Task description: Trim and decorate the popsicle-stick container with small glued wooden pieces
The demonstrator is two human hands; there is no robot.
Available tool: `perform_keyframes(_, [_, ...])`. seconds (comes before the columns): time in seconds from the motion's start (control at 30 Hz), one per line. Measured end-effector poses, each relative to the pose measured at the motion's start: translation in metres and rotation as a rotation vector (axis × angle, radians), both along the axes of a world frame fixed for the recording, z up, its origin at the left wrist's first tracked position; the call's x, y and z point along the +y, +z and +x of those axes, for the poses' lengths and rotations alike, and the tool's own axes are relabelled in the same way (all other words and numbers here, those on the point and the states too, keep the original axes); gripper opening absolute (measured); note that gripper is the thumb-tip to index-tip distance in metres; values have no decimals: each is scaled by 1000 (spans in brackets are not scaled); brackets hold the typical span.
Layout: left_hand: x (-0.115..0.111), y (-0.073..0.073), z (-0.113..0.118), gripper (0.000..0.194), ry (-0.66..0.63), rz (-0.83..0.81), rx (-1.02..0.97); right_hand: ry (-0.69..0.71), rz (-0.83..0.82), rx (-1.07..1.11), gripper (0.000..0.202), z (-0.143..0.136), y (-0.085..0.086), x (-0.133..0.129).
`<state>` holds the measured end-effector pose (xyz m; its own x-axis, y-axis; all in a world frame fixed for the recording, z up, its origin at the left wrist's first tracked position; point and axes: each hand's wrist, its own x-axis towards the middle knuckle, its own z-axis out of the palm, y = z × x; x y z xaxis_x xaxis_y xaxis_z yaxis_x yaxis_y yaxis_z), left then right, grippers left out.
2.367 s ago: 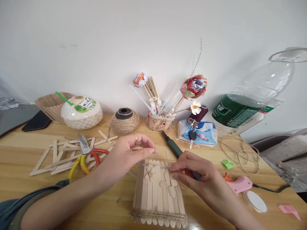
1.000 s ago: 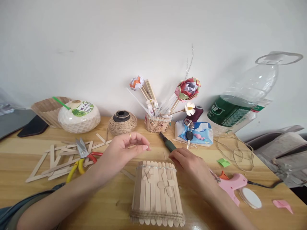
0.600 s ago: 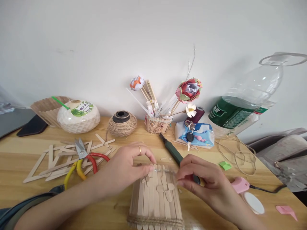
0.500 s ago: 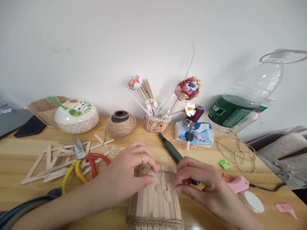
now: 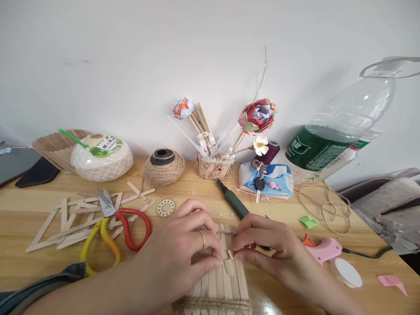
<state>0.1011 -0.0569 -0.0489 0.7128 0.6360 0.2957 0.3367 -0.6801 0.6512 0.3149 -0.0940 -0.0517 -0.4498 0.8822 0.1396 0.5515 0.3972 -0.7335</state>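
Note:
A panel of popsicle sticks [image 5: 210, 286] lies in front of me, with twine [image 5: 215, 305] wrapped across its near end and more across its far end. Short, round-ended popsicle stick pieces [image 5: 229, 267] sit on its upper part in a small cluster. My left hand [image 5: 193, 240] rests over the panel's left side, thumb and fingertips closed at the cluster; whatever they pinch is hidden. From the right, my right hand [image 5: 265, 245] pinches a small popsicle stick piece [image 5: 230, 253] at the cluster. A dark green pen-like tool [image 5: 236, 204] lies partly behind my right hand.
Scissors [image 5: 108, 208] lie on loose popsicle sticks [image 5: 62, 232] at left. Behind stand a twine spool [image 5: 164, 168], a white coconut [image 5: 101, 162], a flower holder [image 5: 215, 167] and a large bottle [image 5: 323, 146]. A pink glue gun [image 5: 324, 250] and its cord are at right.
My left hand has moved right and slightly down, now covering the left piece of the cluster. My right fingertips have come in a little to the left. The view has shifted slightly.

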Motion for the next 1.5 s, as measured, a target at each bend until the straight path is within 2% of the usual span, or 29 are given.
perform_keyframes(0.5, [3,2,-1,9,-16,60,53,33,72,-48,14,-1,3,-2])
perform_keyframes(0.87, [1,-1,-1,10,-2,68,-25,51,112,-28,15,-2,3,-3])
perform_keyframes(1.2, [2,-1,-1,11,8,84,-35,59,116,-21,21,-1,2,-2])
perform_keyframes(1.5, [2,-1,-1,10,6,82,-45,57,97,-33,17,-1,2,-3])
